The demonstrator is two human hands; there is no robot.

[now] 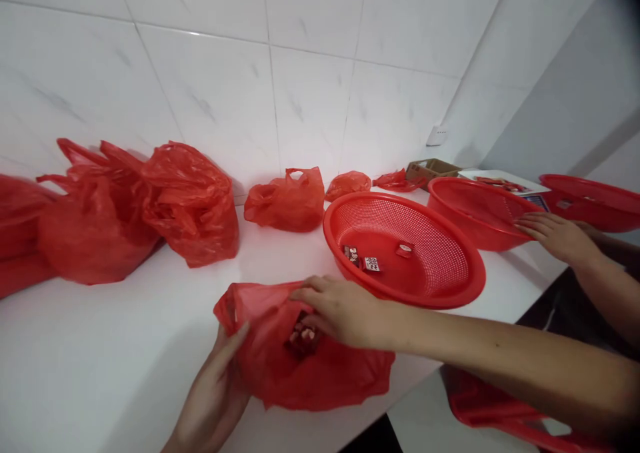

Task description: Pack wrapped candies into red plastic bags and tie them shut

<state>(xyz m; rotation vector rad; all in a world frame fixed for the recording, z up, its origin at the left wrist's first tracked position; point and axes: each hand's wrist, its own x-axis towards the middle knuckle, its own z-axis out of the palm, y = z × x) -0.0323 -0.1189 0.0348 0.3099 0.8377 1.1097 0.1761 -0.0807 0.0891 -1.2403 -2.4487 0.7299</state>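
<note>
A thin, crinkled red plastic bag [345, 383] lies on the smooth white table [90, 353], just in front of a round, perforated red plastic basin [475, 276]. The left hand [215, 383] grips the bag's side, thumb in front; the right hand [345, 310] bends palm-down over a glossy dark-red packet [302, 340] at the opening, whether grasping it I cannot tell.

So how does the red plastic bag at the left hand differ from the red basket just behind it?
The plastic bag is limp and creased; the basket is rigid. The bag is thin film, while the basket has perforated sides. Both are red.
</note>
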